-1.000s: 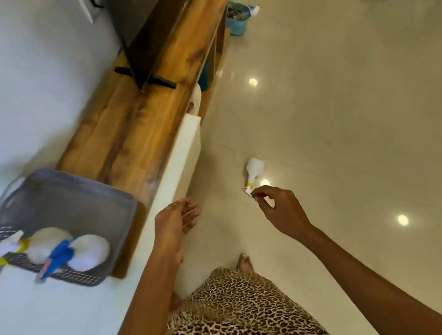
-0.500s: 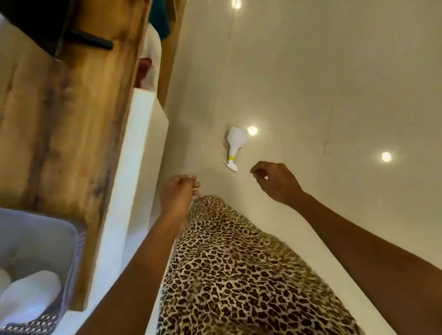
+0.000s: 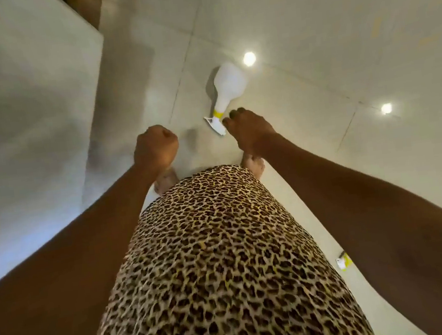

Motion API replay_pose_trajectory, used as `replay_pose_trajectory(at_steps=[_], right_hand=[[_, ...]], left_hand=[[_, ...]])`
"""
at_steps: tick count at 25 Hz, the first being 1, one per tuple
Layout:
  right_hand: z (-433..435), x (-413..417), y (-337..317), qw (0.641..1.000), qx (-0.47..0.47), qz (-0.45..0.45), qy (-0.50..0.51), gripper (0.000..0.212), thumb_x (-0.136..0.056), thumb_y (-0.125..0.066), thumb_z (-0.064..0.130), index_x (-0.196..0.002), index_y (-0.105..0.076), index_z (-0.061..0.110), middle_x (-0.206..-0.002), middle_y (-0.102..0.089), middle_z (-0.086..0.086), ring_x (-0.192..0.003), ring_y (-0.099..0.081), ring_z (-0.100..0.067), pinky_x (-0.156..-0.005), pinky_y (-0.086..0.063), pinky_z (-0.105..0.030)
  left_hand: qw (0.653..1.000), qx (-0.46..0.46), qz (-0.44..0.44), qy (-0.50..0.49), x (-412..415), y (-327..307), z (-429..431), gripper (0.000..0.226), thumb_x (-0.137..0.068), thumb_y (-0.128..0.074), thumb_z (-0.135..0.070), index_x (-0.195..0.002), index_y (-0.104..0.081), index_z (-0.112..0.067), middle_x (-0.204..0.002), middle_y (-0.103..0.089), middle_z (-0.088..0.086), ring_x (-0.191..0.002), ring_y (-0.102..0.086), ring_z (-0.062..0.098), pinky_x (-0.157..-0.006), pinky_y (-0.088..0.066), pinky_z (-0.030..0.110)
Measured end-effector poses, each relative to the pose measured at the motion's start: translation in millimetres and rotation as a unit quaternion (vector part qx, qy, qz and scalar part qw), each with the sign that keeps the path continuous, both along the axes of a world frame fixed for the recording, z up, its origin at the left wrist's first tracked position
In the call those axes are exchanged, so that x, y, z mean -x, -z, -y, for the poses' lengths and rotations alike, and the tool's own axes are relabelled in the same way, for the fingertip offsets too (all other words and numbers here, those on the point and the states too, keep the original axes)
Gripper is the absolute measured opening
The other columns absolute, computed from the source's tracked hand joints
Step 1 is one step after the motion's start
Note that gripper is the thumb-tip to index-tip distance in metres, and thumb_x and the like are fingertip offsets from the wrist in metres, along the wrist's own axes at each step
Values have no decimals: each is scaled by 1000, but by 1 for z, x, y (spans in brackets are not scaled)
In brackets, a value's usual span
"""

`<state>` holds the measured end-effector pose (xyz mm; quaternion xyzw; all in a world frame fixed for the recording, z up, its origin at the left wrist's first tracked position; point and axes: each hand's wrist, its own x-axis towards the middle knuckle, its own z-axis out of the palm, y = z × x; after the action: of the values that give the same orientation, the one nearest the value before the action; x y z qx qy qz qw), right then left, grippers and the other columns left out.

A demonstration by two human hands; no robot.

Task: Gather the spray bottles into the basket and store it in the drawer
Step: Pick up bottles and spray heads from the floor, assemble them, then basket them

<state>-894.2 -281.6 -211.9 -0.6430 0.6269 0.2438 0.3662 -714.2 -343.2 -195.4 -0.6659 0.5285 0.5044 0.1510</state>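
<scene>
Spray bottle (image 3: 229,82) lies on its side on floor (image 3: 336,28), nozzle twd person. R hand (image 3: 248,130) curled just beside trigger head; gripping or not, can't tell. L hand (image 3: 155,147) fisted, empty. Risk: pinching trigger head only, w/ round body hanging, so it slips, rolls off or sprays.

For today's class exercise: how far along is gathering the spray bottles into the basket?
Done: nothing visible; basket, drawer out of view. In hand: right hand at the bottle lying on the floor, grip unclear; left hand fisted, empty. Left: basket it, store basket.
</scene>
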Motion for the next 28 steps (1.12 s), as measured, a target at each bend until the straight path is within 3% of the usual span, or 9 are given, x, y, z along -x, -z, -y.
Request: replay_pose_trajectory(at_steps=[4,8,12,15,19,22,25,28], right_hand=[[24,25,105,979,39,3,-200,41,-86,-42,-8,-126,-40,-3,-129,-45,-27,-122,-42,-39,-108,-32,-43],[31,38,178,944,95,11,-316,53,-83,-8,-15,-125,-40,-7,-129,-45,-30,-124,-38,-44,-117,-13,-47],[28,33,212,928,95,11,-360,35,-89,-30,-8,-118,-50,-7,-123,-52,-27,-119,-43,-44,-118,-9,-48],[29,31,214,930,99,2,-354,30,-89,-38,-5,-113,-56,-4,-121,-55,-25,-117,-46,-42,-117,-16,-48],[31,38,195,954,114,38,-275,32,-87,-33,-11,-113,-50,-5,-117,-53,-24,-111,-46,-38,-106,-32,-41],[37,47,152,973,182,102,-98,32,-84,-38,-11,-113,-51,-5,-113,-55,-22,-104,-48,-36,-92,-36,-35],[39,48,86,949,231,182,112,30,-79,-54,-8,-109,-55,-9,-105,-60,-25,-99,-52,-38,-83,-35,-32],[39,41,6,898,269,231,259,33,-78,-65,2,-111,-60,-4,-104,-63,-21,-98,-56,-34,-78,-36,-22]], left_hand=[[997,31,25,73,19,91,-21,29,-90,-49,-19,-115,-54,-5,-118,-61,16,-108,-56,33,-88,-44,37],[998,15,30,61,26,158,-30,36,-90,-50,-22,-122,-50,-6,-127,-56,16,-115,-52,32,-96,-41,38],[998,19,23,48,30,190,-34,34,-90,-51,-22,-120,-52,-6,-126,-57,16,-115,-52,32,-97,-40,38],[998,23,22,45,30,192,-36,34,-90,-51,-21,-120,-52,-5,-126,-57,16,-115,-53,33,-97,-40,37],[999,22,15,25,33,168,-34,38,-88,-55,-24,-122,-48,-8,-127,-56,12,-114,-53,30,-94,-42,36],[999,31,-37,-24,43,123,-27,58,-78,-68,-36,-125,-44,-13,-125,-56,7,-109,-55,25,-86,-44,31],[988,64,-106,-97,62,62,-17,69,-71,-73,-39,-128,-40,-18,-125,-56,4,-105,-55,18,-83,-45,26],[966,126,-170,-145,76,-17,-9,65,-72,-74,-35,-126,-42,-21,-122,-57,0,-101,-56,13,-85,-48,26]])
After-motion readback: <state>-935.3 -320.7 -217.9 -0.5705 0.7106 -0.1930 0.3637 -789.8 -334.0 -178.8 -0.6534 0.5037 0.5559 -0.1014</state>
